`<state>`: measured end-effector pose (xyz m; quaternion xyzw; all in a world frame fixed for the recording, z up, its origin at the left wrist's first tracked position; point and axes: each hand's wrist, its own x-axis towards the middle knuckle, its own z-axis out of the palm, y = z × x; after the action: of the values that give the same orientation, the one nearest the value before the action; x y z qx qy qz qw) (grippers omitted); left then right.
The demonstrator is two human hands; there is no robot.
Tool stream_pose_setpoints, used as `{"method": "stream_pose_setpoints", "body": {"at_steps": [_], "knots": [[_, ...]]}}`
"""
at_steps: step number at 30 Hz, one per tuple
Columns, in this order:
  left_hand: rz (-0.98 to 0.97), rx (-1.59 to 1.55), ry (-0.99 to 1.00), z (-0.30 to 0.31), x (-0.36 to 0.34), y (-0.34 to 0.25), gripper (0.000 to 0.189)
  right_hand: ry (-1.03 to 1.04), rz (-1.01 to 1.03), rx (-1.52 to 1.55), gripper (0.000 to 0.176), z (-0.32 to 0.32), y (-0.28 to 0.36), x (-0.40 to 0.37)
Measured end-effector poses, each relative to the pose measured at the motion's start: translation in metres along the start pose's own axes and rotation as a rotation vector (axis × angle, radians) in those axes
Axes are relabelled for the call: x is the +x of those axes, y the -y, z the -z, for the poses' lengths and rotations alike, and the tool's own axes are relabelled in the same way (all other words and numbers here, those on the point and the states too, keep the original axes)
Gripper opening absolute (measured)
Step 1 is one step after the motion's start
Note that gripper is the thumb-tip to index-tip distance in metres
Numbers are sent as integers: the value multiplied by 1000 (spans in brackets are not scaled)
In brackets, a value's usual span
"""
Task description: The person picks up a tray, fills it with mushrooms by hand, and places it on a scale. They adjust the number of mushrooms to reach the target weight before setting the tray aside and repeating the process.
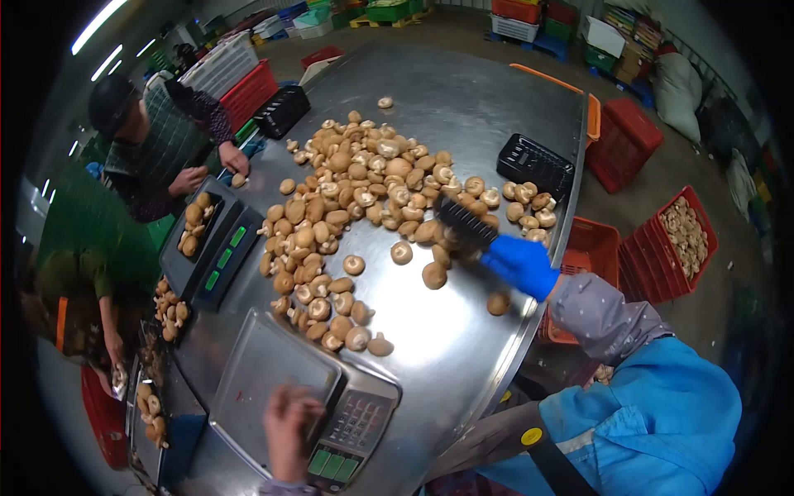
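My right hand [523,263], in a blue glove, grips a ribbed black tray [465,221] by its near end. The tray is tilted against the right side of a large pile of brown mushrooms [339,194] and hides some of them. My left hand [291,426] is bare and blurred by motion; it hovers at the lower edge of a scale's metal plate [273,372], beside the keypad [361,420]. Its fingers look partly bent, but smear hides whether they hold anything. No tray or mushrooms show on that plate.
Another black tray [536,165] lies at the table's right edge, near loose mushrooms. Across the metal table [463,91], a person in a dark cap [116,103] handles a mushroom beside a second scale [223,248]. Another person's arm shows at left. Red crates [668,244] stand at right.
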<state>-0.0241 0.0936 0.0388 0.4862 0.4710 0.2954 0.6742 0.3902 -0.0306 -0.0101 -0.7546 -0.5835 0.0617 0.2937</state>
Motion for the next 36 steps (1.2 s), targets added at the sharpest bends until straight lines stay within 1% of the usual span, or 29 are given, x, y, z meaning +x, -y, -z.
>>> {"method": "stream_pose_setpoints", "body": {"at_steps": [1, 3, 5, 7, 8, 10, 11, 13, 14, 15, 17, 19, 21, 22, 23, 25, 26, 27, 29, 31, 33, 35, 36], "knots": [[87, -10, 145, -27, -2, 11, 59, 148, -46, 158, 16, 3, 14, -7], [337, -192, 283, -84, -18, 23, 61, 289, 99, 380, 15, -11, 32, -28], [498, -332, 329, -122, -20, 47, 53, 396, 394, 307, 14, -42, 31, -58], [599, -467, 304, -148, -7, 78, 41, 427, 513, 213, 14, -61, 32, -75], [678, -492, 268, -160, 4, 84, 33, 420, 504, 217, 14, -62, 26, -75], [659, -466, 249, -177, 36, 101, 30, 475, 427, 138, 15, -66, 12, -73], [632, -449, 229, -186, 50, 106, 28, 405, 394, 160, 17, -70, -4, -71], [534, -436, 227, -217, 79, 97, 26, 327, 335, 201, 22, -45, -28, -48], [475, -404, 218, -233, 91, 92, 27, 269, 213, 201, 25, -28, -41, -36], [443, -365, 153, -248, 104, 92, 27, 213, 91, 200, 31, -12, -57, -26], [425, -384, 176, -263, 126, 94, 27, -314, -128, 80, 42, -5, -107, -14], [423, -370, 168, -275, 133, 84, 27, -336, -468, 489, 48, 39, -125, -1], [425, -354, 146, -279, 136, 80, 27, -198, -573, 229, 55, 24, -190, -8], [442, -366, 151, -279, 138, 78, 26, -243, -517, 158, 62, 7, -209, -8], [460, -379, 156, -279, 139, 77, 26, -236, -510, 167, 62, 4, -207, 1], [475, -390, 122, -279, 137, 73, 25, -232, -531, 345, 66, 4, -185, 27], [493, -403, 102, -279, 135, 73, 24, -159, -600, 440, 67, 9, -177, 41], [489, -405, 89, -278, 136, 76, 24, -150, -593, 448, 67, 4, -182, 55], [506, -444, 91, -276, 136, 83, 23, -102, -480, 660, 69, -13, -195, 84], [495, -443, 79, -275, 137, 85, 22, 23, -373, 496, 67, -24, -197, 118], [528, -474, 59, -272, 137, 86, 22, 171, -368, 804, 65, -35, -193, 153], [518, -502, 63, -271, 137, 85, 22, 241, -208, 585, 67, -64, -197, 190], [537, -524, 55, -272, 137, 83, 22, 329, -247, 552, 71, -60, -186, 203]]}}
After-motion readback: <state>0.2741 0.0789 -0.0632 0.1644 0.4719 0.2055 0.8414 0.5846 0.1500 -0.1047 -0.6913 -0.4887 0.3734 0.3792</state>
